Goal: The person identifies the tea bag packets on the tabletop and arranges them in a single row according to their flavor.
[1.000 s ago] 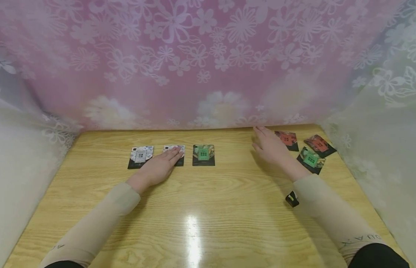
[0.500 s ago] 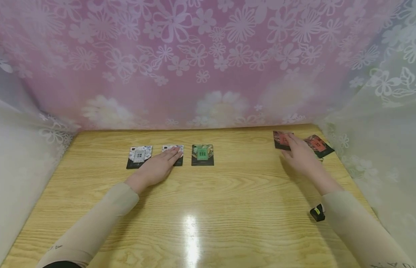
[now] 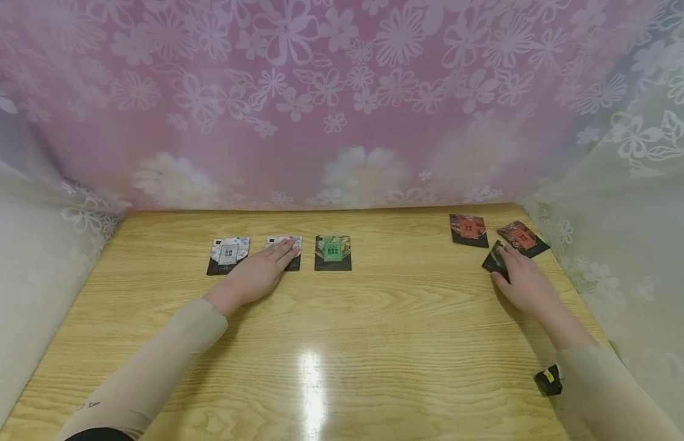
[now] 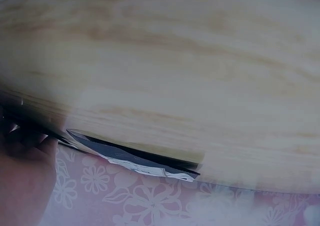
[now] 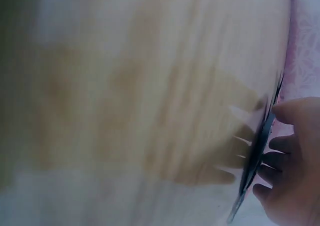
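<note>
My left hand (image 3: 258,275) lies flat on the wooden table (image 3: 342,331), its straight fingers resting on the middle white packet (image 3: 291,252) of a row of three. A second white packet (image 3: 228,253) lies to its left and a green packet (image 3: 333,252) to its right. In the left wrist view, part of the left hand (image 4: 25,181) shows beside a packet seen edge-on (image 4: 135,158). At the far right my right hand (image 3: 526,285) pinches a dark-backed green packet (image 3: 495,260), one edge raised off the table. The right wrist view shows that packet (image 5: 255,161) edge-on between thumb and fingers (image 5: 292,156).
Two red packets (image 3: 468,230) (image 3: 522,237) lie at the back right, just beyond the right hand. A pink flowered curtain (image 3: 342,104) closes the back, and white lace curtains hang along both sides. A small black device (image 3: 548,380) sits by my right wrist.
My right hand swept from the back centre to the right, then drew back onto the green packet and took hold of it. The left hand has stayed on its packet.
</note>
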The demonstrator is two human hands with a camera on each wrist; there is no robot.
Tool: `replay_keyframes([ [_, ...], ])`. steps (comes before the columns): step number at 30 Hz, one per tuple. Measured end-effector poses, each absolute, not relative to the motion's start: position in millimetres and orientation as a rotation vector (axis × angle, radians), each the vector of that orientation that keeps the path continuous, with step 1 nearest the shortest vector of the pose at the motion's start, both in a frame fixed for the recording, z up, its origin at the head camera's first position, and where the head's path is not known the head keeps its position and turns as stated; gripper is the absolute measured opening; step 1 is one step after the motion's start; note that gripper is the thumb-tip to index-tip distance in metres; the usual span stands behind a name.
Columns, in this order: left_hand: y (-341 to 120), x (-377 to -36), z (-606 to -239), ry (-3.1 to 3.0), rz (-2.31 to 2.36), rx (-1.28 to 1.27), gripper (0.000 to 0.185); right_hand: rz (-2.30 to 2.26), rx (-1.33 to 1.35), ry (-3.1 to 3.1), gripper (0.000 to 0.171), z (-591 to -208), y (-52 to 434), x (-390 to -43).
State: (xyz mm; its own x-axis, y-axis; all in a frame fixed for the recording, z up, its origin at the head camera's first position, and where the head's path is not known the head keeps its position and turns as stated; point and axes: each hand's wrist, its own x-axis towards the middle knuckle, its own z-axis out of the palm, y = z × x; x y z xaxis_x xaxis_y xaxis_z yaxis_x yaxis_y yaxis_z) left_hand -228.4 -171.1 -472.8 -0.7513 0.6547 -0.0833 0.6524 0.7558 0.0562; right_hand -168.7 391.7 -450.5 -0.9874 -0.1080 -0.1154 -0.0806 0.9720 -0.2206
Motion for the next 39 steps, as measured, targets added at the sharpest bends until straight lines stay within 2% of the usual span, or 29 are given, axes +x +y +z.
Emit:
replay_keyframes([
  [14, -171, -227, -470, 2.851, 0.059, 1.07, 0.054, -0.314, -0.217, 3.007, 0.057, -456, 390, -161],
  [22, -170, -227, -470, 2.839, 0.056, 1.042, 0.054, -0.291, -0.293, 3.047, 0.057, -460, 382, -163],
  [39, -172, -229, -471, 2.845, 0.033, 1.047, 0.054, -0.371, -0.436, 3.006, 0.059, -457, 319, -178],
])
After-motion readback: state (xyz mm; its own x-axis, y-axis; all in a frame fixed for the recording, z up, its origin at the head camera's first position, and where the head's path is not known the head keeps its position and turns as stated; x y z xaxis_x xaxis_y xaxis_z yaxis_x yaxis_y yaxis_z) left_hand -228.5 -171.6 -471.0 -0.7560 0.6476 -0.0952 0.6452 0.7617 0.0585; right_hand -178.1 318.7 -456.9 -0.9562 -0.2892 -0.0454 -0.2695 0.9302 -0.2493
